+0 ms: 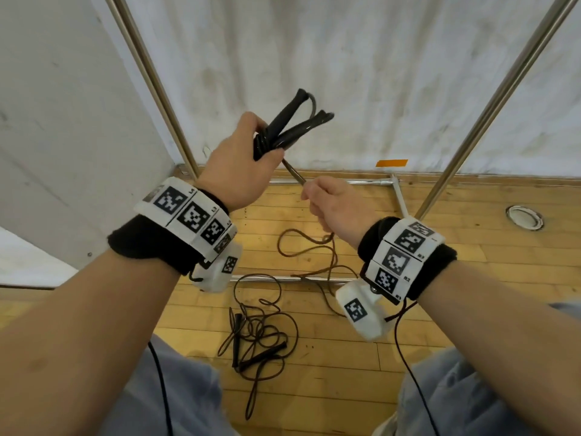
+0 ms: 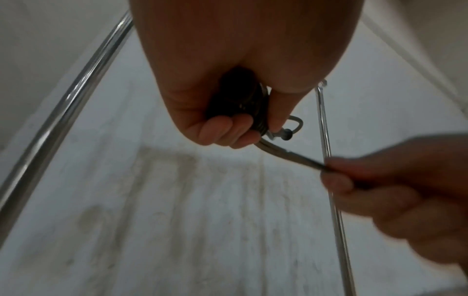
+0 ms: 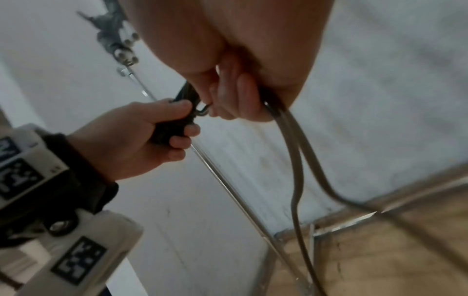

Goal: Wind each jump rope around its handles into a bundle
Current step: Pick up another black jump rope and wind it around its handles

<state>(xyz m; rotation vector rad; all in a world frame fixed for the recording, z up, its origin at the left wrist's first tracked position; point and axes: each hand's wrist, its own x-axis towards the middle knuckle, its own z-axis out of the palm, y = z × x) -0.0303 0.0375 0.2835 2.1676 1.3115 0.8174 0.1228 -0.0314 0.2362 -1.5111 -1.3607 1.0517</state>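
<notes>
Nearest the camera, at six o'clock on the wooden floor [image 1: 471, 253], a second jump rope [image 1: 257, 335] lies loose and tangled, its two black handles crossed among its own loops, untouched. Its turn comes later, I judge.

Higher up, at about four o'clock from the bundle, the right hand [image 1: 336, 209] pinches a doubled run of cord [image 1: 294, 173] between thumb and curled fingers; the slack [image 3: 298, 170] drops out of the heel of that hand and trails down to the floor in loops. The stretch between the two hands looks taut.

Further out, near the picture's centre, the left hand [image 1: 239, 171] is wrapped tightly around the black handles [image 1: 292, 127] of the rope being wound, with several turns of cord already stacked inside the fist. The handles stick out past the knuckles toward one o'clock, splayed apart at their far ends.

To wind well, I would keep the line tight, lay each turn snug beside the last, and let cord slide through the pinch rather than drag the floor loops into a knot. Squeezing the splayed handles parallel should stop the turns slipping off.

Beyond, metal poles [image 1: 151, 83] rise against a white sheet.
</notes>
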